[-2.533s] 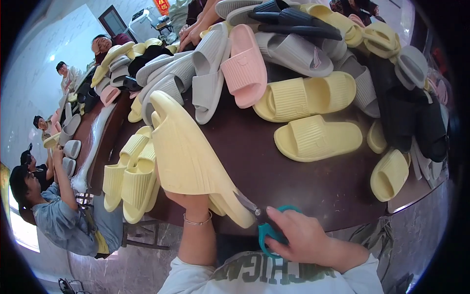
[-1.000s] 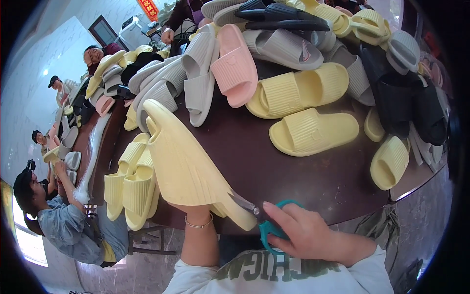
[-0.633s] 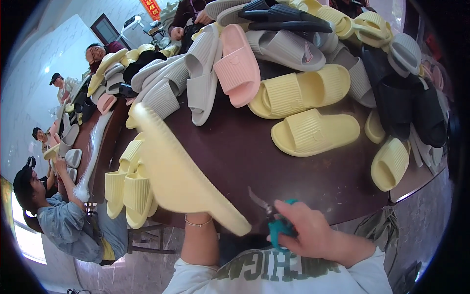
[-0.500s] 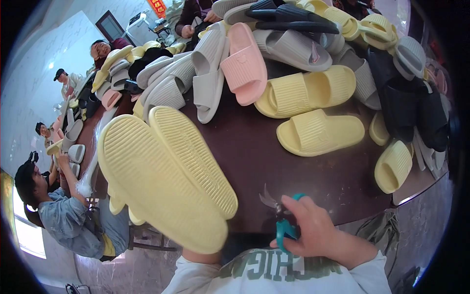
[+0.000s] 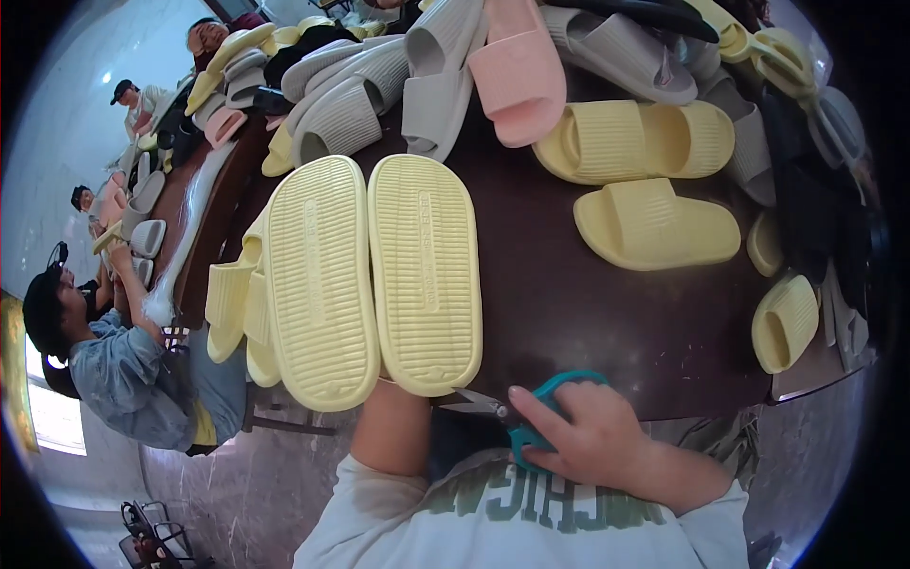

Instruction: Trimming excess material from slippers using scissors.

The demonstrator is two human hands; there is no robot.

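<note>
A pair of yellow slippers (image 5: 322, 284) is held up side by side, ribbed soles facing me, over the near left of the table. My left forearm (image 5: 389, 431) runs up behind them; the soles hide the hand that holds them. My right hand (image 5: 592, 427) grips scissors (image 5: 502, 411) with teal handles. Their blades point left, spread apart, with the tips at the lower edge of the right-hand sole. Beside the left sole more yellow slippers (image 5: 227, 308) hang, partly covered by it.
A brown table (image 5: 531, 322) carries a yellow slipper (image 5: 654, 228), a joined yellow pair (image 5: 635, 142), a pink slipper (image 5: 517, 81), and heaped grey and black ones. White strands (image 5: 190, 237) lie at left. A person in a blue shirt (image 5: 133, 389) sits at left; others work farther back.
The held yellow slippers have swung from a slant to nearly upright, their soles now squarely facing me. My right hand has brought the scissors left and slightly down to their lower edge.
</note>
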